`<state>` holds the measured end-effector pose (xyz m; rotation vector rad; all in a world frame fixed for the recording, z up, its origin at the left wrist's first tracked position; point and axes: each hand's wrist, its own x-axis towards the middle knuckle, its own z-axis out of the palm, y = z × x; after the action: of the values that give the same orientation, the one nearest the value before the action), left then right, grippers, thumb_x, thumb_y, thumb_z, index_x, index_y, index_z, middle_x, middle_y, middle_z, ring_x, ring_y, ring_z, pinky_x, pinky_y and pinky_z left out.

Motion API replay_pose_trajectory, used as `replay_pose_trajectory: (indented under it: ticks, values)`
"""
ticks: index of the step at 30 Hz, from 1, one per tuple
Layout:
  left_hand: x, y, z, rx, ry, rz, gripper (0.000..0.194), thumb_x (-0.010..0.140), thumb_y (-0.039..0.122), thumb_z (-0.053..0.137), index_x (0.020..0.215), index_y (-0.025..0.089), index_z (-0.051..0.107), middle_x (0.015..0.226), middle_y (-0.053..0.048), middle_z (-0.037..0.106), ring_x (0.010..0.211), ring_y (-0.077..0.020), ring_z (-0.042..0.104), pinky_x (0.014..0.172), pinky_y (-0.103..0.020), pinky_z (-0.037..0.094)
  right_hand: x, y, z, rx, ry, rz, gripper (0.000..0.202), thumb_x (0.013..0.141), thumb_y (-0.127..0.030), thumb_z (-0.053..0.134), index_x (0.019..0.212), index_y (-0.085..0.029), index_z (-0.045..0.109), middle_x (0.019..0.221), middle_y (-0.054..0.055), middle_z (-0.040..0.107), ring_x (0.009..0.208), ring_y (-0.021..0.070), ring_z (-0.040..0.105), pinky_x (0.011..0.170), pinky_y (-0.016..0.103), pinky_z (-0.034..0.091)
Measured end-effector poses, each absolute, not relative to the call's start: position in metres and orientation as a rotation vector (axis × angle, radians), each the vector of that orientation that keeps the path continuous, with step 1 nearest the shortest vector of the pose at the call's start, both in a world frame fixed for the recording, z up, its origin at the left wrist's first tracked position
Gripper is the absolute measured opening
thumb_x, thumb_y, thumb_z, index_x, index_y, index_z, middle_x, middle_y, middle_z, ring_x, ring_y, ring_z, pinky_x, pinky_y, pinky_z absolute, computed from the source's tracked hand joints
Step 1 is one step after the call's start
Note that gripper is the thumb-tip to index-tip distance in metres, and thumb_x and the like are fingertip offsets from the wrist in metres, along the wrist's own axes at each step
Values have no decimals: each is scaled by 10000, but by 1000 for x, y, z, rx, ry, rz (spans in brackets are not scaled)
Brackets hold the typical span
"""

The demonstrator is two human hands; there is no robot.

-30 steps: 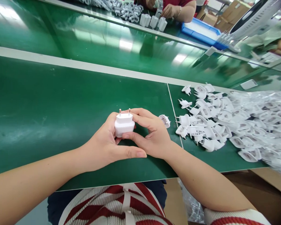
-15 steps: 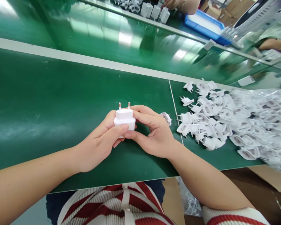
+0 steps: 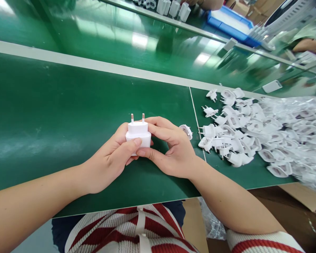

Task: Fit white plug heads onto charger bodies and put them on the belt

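A white two-pin charger (image 3: 138,133) is held upright over the green table, its metal pins pointing away from me. My left hand (image 3: 112,154) grips its left side, thumb across the near face. From the right, my right hand (image 3: 171,147) holds it too, fingertips on the side and thumb at the lower edge. Both hands' lower fingers are partly hidden. Just past my right knuckles lies a loose white plug part (image 3: 185,131).
A heap of white plug parts (image 3: 234,126) spreads over the table's right side, spilling from a clear plastic bag (image 3: 305,140). Beyond the pale strip (image 3: 94,64) are a blue tray (image 3: 226,26), upright white blocks (image 3: 173,8) and other people's arms. Cardboard boxes (image 3: 287,207) stand below right.
Both hands and the charger have shifted very slightly left in the view. The grip is the same. At the top, another person's hand has moved a little.
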<state>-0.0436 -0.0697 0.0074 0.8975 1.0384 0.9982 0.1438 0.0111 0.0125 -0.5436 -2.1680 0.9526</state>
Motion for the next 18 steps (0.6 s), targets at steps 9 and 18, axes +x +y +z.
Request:
replay_pose_trajectory:
  ticks: [9,18]
  values:
    - [-44,-69,8,914,998,1021,283,1068,460,569,1241,239,609,1081,-44,667,861,-162,547,692,-289,455,144,11,11,-519,-2177,906,369,921,-318,817,1266,-213,739,1235,96,754,1131,245,724,1006,417,635]
    - [-47,-69,4,1163,1058,1031,270,1080,478,536,1125,226,621,1086,-49,616,898,-181,520,806,-323,464,144,12,8,-431,-2182,798,348,969,-312,754,1304,-229,711,1254,102,753,1142,232,736,974,393,636]
